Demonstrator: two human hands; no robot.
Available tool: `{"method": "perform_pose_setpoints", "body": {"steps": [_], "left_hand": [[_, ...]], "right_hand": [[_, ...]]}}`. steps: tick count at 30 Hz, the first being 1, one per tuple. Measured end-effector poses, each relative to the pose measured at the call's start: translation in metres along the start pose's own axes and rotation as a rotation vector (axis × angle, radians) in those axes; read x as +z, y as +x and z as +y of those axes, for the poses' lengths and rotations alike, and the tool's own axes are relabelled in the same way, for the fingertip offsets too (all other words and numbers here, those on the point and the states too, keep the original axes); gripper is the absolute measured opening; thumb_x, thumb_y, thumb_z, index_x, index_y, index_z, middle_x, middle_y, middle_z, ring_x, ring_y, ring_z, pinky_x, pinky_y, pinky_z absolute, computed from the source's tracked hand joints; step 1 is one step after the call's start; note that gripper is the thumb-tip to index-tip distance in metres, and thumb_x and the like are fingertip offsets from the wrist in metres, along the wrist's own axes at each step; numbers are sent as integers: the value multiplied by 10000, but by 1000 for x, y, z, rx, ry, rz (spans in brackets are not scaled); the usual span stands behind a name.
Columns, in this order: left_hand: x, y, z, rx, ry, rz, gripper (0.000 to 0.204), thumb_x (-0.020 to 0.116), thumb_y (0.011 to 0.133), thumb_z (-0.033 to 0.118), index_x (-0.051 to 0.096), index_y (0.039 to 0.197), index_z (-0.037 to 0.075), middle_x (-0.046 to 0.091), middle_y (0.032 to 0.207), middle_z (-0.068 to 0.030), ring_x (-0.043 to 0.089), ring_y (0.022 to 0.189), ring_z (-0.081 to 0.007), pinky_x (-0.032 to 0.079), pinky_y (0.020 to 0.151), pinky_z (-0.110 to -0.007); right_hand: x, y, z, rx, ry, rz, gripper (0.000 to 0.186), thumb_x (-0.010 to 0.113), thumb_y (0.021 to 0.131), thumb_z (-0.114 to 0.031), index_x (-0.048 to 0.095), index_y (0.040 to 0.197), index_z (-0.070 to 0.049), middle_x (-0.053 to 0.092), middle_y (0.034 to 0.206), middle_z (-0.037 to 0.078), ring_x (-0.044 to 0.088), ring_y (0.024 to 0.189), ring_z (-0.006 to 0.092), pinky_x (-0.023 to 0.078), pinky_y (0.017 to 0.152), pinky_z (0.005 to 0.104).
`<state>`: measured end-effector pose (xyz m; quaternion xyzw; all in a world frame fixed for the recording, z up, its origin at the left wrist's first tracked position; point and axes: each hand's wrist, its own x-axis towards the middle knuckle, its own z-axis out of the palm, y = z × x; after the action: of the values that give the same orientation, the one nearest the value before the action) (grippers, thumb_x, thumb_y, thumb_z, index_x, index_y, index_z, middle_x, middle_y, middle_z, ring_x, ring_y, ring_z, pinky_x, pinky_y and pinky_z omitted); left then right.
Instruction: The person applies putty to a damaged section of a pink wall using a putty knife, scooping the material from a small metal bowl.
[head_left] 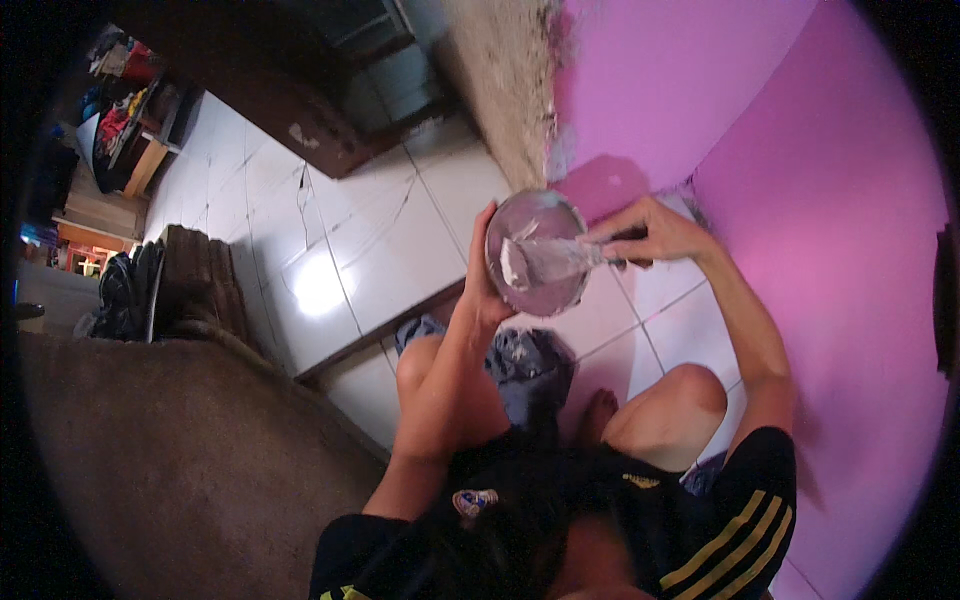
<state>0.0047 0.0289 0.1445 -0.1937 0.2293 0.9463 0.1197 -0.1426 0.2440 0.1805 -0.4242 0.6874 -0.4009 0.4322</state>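
My left hand [484,285] is closed around the left rim of a round, shallow bowl [545,298], tilted so that its inside shows. White paste is smeared over the inner surface. In my right hand [655,235] is a putty knife [560,262], gripped by its handle, which the fingers partly hide. Its wide, whitish blade points left and lies over the bowl. A thick lump of white paste [514,264] sits by the blade's broad edge. Whether the blade touches the bowl's bottom I cannot tell.
A pink wall [800,250] rises close on the right, beside a rough bare cement strip [510,80]. White floor tiles [390,235] form a low step before my bent knees. A large brown surface [170,450] fills the lower left, and a dark wooden piece [260,90] stands beyond.
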Motion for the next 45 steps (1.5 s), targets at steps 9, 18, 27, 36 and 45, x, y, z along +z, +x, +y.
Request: {"method": "perform_pose_setpoints", "body": {"steps": [9, 18, 27, 36, 45], "left_hand": [[-21, -21, 17, 119, -429, -228, 790, 479, 806, 715, 514, 1314, 111, 541, 1299, -140, 522, 1163, -372, 395, 1002, -578], [10, -23, 14, 237, -213, -17, 706, 462, 857, 668, 536, 1270, 99, 584, 1219, -141, 556, 1093, -346, 442, 967, -524], [3, -23, 17, 249, -141, 80, 861, 504, 754, 760, 452, 1361, 152, 473, 1351, -143, 477, 1192, -394, 357, 970, -692], [8, -26, 18, 193, -176, 11, 809, 501, 777, 742, 498, 1319, 142, 529, 1288, -119, 502, 1156, -355, 385, 981, -598], [4, -23, 19, 181, -199, 7, 841, 487, 776, 751, 465, 1351, 138, 494, 1336, -142, 488, 1195, -368, 375, 989, -624]], "right_hand": [[-19, -59, -48, -699, 449, 708, 408, 487, 973, -104, 481, 1379, -62, 673, 925, 93, 582, 690, 91, 479, 613, 227], [-57, 5, -72, -808, -569, 1610, 446, 507, 914, 47, 564, 1327, -111, 549, 971, 51, 478, 730, 101, 425, 622, 229], [-67, 44, -66, -737, -665, 1759, 500, 599, 767, 102, 658, 1210, -121, 547, 1058, 125, 555, 757, 186, 469, 647, 296], [-81, 54, -78, -742, -775, 1816, 435, 595, 789, 122, 671, 1172, -70, 536, 1072, 95, 528, 708, 138, 459, 602, 268], [-80, 72, -83, -712, -776, 1794, 594, 550, 698, 160, 644, 1225, -97, 525, 1081, 122, 525, 695, 185, 469, 639, 302]]}}
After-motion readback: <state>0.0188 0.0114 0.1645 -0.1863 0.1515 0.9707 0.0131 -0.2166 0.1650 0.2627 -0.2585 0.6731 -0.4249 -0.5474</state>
